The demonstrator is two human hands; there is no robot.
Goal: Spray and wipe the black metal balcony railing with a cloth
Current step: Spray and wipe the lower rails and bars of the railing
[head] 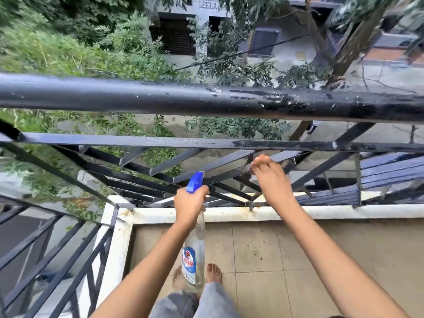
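Currently, at far left, the side section of the black metal railing (pixel 52 255) runs toward you and meets the front section at the corner of the white ledge (pixel 119 226). The round top rail (pixel 137 97) crosses the whole view above both of your hands, with a flat bar (pixel 114 140) parallel below it. Left of centre, your left hand (pixel 189 203) grips the neck of the spray bottle (pixel 193 249), fingers wrapped fully around it. The bottle is clear, hangs roughly upright below the fist, and carries a blue-and-white label. Its blue trigger head (pixel 195 181) projects above the hand, its nozzle aimed at the slanted bars (pixel 220 175) just beyond it. Below the bottle, your bare foot (pixel 213 273) stands on the beige floor tiles (pixel 321 249). Right of centre, your right hand (pixel 271 180) reaches to the same group of slanted bars, back of the hand up, fingers curled and bunched at a bar. Whether those fingers hold anything cannot be told from this view. At right, the top rail shows wet streaks and droplets (pixel 286 99).
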